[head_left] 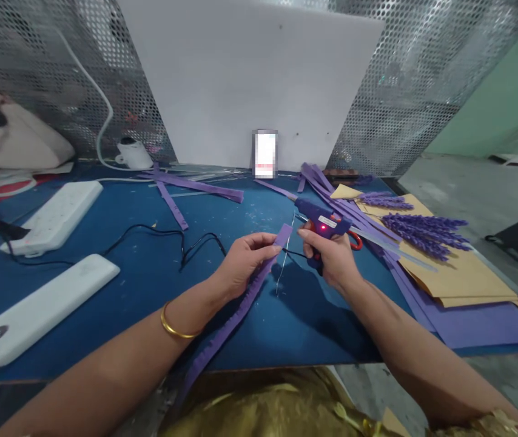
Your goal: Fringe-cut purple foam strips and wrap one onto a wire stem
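Observation:
My left hand (252, 261) pinches a long purple paper strip (245, 303) near its upper end; the strip has a fringed edge and hangs down over the table's front edge. In my right hand (332, 252) is a dark blue hot glue gun (311, 211) with a lit red light, its nozzle pointing left. A clear glue stick (404, 247) sticks out of its back. Between my hands a thin wire (285, 261) lies close to the strip's end. Red scissor handles (355, 240) show partly behind the glue gun.
Purple flower stems (423, 230) lie on tan paper (463, 276) over purple sheets (486, 321) at the right. More purple strips (199, 183) lie at the back. A white power strip (63, 212), a long white device (45, 309) and a black cord (145, 227) occupy the left. A phone (265, 155) stands against a white board (250, 73).

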The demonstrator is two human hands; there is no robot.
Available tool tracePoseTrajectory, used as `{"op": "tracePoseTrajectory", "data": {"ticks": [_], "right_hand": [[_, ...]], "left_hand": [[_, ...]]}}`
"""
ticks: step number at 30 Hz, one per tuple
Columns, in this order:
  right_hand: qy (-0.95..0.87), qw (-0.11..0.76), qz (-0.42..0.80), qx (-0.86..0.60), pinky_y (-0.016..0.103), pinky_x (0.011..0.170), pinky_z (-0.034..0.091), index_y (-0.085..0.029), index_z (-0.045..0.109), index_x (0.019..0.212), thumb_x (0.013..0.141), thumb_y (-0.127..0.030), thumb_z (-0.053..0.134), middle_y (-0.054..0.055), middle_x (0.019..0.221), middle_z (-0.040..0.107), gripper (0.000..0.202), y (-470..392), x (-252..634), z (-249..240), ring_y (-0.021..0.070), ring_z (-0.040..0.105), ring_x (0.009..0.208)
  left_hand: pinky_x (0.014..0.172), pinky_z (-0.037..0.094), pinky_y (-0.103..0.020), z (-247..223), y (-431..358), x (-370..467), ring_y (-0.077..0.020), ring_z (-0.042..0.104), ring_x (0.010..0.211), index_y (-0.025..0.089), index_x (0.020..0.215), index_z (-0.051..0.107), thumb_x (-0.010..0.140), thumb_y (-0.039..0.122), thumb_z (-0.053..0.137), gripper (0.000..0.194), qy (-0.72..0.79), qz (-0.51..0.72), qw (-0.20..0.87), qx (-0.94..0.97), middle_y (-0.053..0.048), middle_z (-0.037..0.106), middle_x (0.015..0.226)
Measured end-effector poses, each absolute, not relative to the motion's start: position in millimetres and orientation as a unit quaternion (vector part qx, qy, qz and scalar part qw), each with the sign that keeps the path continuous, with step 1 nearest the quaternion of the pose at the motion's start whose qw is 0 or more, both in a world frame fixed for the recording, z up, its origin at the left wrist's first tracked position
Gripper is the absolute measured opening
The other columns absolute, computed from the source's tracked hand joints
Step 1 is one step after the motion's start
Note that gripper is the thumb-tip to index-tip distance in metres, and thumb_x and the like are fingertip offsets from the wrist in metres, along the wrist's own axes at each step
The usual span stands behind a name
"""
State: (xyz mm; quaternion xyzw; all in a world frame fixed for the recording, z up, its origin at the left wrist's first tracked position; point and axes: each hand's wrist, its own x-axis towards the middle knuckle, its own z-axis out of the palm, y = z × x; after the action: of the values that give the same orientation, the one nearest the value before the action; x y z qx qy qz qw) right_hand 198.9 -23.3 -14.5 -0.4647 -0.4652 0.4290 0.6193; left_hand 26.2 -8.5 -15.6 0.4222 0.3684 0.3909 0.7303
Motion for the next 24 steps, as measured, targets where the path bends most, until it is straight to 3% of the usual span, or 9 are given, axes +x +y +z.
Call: {"op": "tracePoseTrajectory", "data": {"ticks": [5,8,14,20,24], "right_hand": [[-0.466,0.589,0.453,-0.481,0.023,0.040,0.029,-0.020,0.063,0.073,0.070,-0.028,0.079,-0.006,0.044,0.050,0.018,-23.6,197.4,-18.3,0.0090,0.042,0.039],[-0.455,0.596,0.455,-0.480,0.023,0.040,0.027,-0.020,0.061,0.073,0.071,-0.028,0.077,-0.007,0.043,0.049,0.018,-23.5,198.6,-18.4,0.0081,0.039,0.038],[-0.439,0.624,0.452,-0.461,0.024,0.041,0.026,-0.021,0.059,0.073,0.071,-0.027,0.077,-0.007,0.045,0.047,0.019,-18.9,202.6,-18.9,0.0082,0.039,0.039],[-0.446,0.620,0.460,-0.452,0.024,0.043,0.028,-0.020,0.059,0.077,0.072,-0.028,0.076,-0.008,0.050,0.046,0.020,-20.5,203.4,-17.3,0.0070,0.038,0.039],[-0.462,0.598,0.455,-0.472,0.024,0.043,0.027,-0.019,0.060,0.076,0.072,-0.030,0.076,-0.008,0.047,0.046,0.019,-21.0,203.6,-16.0,0.0077,0.038,0.039]], "left_hand": [[0.068,0.050,-0.025,-19.7,-10.5,27.4,-0.0130,0.064,0.070,0.015,0.092,0.075,0.068,0.024,0.080,0.027,0.363,0.362,0.723,0.462,-0.003,0.074,0.084],[0.067,0.048,-0.023,-19.6,-7.0,26.2,-0.0128,0.064,0.075,0.016,0.097,0.076,0.067,0.023,0.080,0.031,0.396,0.380,0.701,0.455,-0.005,0.073,0.091],[0.063,0.047,-0.021,-16.9,-2.1,23.5,-0.0107,0.061,0.069,0.016,0.084,0.076,0.064,0.021,0.082,0.021,0.377,0.442,0.722,0.375,-0.001,0.066,0.072],[0.061,0.048,-0.020,-12.8,0.2,22.0,-0.0111,0.061,0.073,0.015,0.085,0.076,0.068,0.025,0.079,0.021,0.367,0.466,0.728,0.344,-0.002,0.066,0.078],[0.060,0.047,-0.019,-11.9,3.1,21.3,-0.0094,0.061,0.071,0.016,0.087,0.075,0.067,0.018,0.078,0.021,0.366,0.482,0.723,0.334,0.000,0.066,0.081]]}}
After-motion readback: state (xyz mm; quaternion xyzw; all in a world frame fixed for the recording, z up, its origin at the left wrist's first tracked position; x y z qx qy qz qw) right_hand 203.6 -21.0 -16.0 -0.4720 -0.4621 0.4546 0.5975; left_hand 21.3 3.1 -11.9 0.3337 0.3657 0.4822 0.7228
